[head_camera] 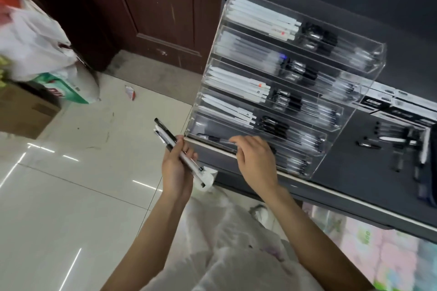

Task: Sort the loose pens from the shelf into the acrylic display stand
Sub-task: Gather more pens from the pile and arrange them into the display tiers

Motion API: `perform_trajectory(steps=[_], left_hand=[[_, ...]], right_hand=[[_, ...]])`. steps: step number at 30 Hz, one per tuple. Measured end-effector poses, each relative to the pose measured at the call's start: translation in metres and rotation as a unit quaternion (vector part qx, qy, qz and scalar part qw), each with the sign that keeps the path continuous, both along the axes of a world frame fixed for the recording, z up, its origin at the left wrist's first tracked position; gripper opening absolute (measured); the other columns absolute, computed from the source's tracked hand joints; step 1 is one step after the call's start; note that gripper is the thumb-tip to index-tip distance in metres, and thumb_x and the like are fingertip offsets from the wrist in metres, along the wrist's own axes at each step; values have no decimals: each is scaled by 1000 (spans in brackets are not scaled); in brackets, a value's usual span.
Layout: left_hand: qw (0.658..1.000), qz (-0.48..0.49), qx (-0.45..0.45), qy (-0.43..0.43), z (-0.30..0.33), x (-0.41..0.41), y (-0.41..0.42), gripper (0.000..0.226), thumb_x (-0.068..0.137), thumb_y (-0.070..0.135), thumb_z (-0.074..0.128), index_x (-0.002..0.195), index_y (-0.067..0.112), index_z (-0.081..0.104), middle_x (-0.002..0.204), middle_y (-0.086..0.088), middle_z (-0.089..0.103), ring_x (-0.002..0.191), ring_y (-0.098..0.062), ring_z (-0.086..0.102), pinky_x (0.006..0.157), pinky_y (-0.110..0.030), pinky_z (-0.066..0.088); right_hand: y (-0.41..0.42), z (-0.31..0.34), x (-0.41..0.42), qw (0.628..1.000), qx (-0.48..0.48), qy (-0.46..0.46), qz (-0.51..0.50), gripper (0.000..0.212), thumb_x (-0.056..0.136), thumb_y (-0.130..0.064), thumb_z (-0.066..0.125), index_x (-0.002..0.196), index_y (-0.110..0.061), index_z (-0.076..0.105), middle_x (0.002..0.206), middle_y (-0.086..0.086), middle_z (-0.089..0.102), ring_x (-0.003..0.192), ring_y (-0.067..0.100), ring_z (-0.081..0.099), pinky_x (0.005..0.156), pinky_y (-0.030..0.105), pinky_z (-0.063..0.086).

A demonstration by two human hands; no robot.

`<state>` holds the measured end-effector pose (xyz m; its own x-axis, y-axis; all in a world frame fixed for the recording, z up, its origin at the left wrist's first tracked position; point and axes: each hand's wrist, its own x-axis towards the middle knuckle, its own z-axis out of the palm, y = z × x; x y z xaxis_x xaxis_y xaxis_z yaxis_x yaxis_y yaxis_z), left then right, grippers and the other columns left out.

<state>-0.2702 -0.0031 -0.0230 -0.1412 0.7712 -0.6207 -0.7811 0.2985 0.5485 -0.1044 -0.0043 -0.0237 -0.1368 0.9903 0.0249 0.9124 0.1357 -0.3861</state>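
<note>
Your left hand: wrapped round a bundle of pens, slim straight barrels in white and black, fanned slightly; their ends stick out above your fingers and below your palm, off the shelf's corner and above the floor.
Your right hand: fingers curled at the lowest front tray of the stand, fingertips pinching a single pen with a dark cap and a clear barrel that lies almost flat in that tray.
Acrylic display stand: clear, hard, glossy plastic, built as stepped trays with angled front lips, standing on the shelf at its left end.
Stand contents: upper tiers packed with rows of white flat-sided pens on the left and dark-gripped, shiny-clipped pens on the right; motion blur hides finer detail.
Shelf: matte dark grey surface with a pale front edge strip.
Loose pens on shelf: a scatter of black and white pens lying to the right of the stand, well apart from your hands.
Flat boxes: black-and-white packs behind the loose pens.
Floor: smooth, glossy cream tiles with light streaks and some scuffs.
Door: dark brown panelled wood, scratched.
Plastic bags: thin, crinkled white film, at upper left.
Cardboard box: brown, beneath the bags.
</note>
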Motion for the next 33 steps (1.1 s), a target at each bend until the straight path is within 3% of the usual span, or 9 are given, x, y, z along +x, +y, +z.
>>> perform_trajectory(steps=[5, 9, 13, 16, 19, 22, 25, 28, 33], left_hand=[[999, -18, 28, -11, 4, 1, -2, 15, 100, 11, 41, 88, 15, 49, 67, 4, 45, 59, -9, 43, 64, -21, 42], [999, -27, 41, -20, 7, 5, -1, 17, 100, 10, 38, 93, 13, 54, 70, 5, 50, 61, -8, 46, 66, -22, 43], [998, -33, 43, -15, 10, 11, 1, 20, 101, 8, 36, 100, 12, 56, 73, 5, 53, 63, -7, 49, 76, -24, 45], [998, -26, 52, -21, 14, 20, 2, 20, 100, 6, 36, 104, 8, 55, 73, 3, 54, 64, -8, 51, 73, -23, 47], [997, -33, 51, -51, 14, 29, 2, 22, 101, 7, 37, 111, 7, 56, 77, 1, 60, 70, -9, 58, 70, -21, 52], [995, -44, 57, -66, 13, 34, -1, 24, 101, 8, 36, 117, 7, 54, 91, -2, 69, 86, -13, 66, 79, -24, 55], [998, -35, 42, -24, 15, 38, -2, 24, 101, 6, 36, 117, 9, 53, 99, -2, 69, 95, -16, 67, 91, -32, 53], [1000, 4, 16, -1, 11, 34, -1, 21, 101, 5, 37, 112, 11, 54, 99, -2, 65, 94, -16, 65, 92, -33, 49], [1000, 30, 4, 3, -1, 23, -4, 24, 102, 6, 33, 101, 14, 55, 62, 7, 45, 51, -4, 41, 58, -17, 42]], right_hand=[[7, -10, -15, 995, -29, -68, 60, 23, 88, -11, 55, 111, -13, 61, 96, 2, 68, 93, 23, 58, 81, 35, 48], [7, -17, -16, 997, -38, -47, 46, 23, 95, -17, 47, 111, -12, 64, 105, 3, 63, 98, 22, 54, 85, 36, 48], [2, 2, -18, 992, -53, 115, -4, 20, 96, -22, 51, 107, -14, 65, 102, -1, 62, 92, 13, 56, 78, 23, 47], [-6, 23, -28, 950, -136, 277, -45, 15, 91, -25, 60, 99, -13, 65, 91, -6, 68, 82, 2, 61, 72, 16, 49], [-12, 25, -30, 937, -145, 312, -66, 10, 86, -18, 68, 92, -11, 67, 84, -6, 69, 77, 2, 63, 72, 16, 51], [-12, 24, -23, 935, -145, 315, -72, 8, 85, -12, 68, 93, -12, 70, 84, -8, 69, 77, 3, 64, 74, 17, 51], [-10, 24, -3, 960, -108, 248, -76, 8, 87, -15, 65, 94, -15, 69, 88, -8, 68, 77, 4, 61, 71, 15, 49], [-7, 24, 21, 994, -19, 76, -73, 7, 90, -20, 62, 92, -19, 68, 89, -7, 66, 78, 8, 59, 61, 21, 47], [5, 17, 30, 994, 53, -90, -17, 7, 78, -12, 75, 77, -17, 71, 74, -5, 67, 68, 14, 61, 43, 20, 42]])
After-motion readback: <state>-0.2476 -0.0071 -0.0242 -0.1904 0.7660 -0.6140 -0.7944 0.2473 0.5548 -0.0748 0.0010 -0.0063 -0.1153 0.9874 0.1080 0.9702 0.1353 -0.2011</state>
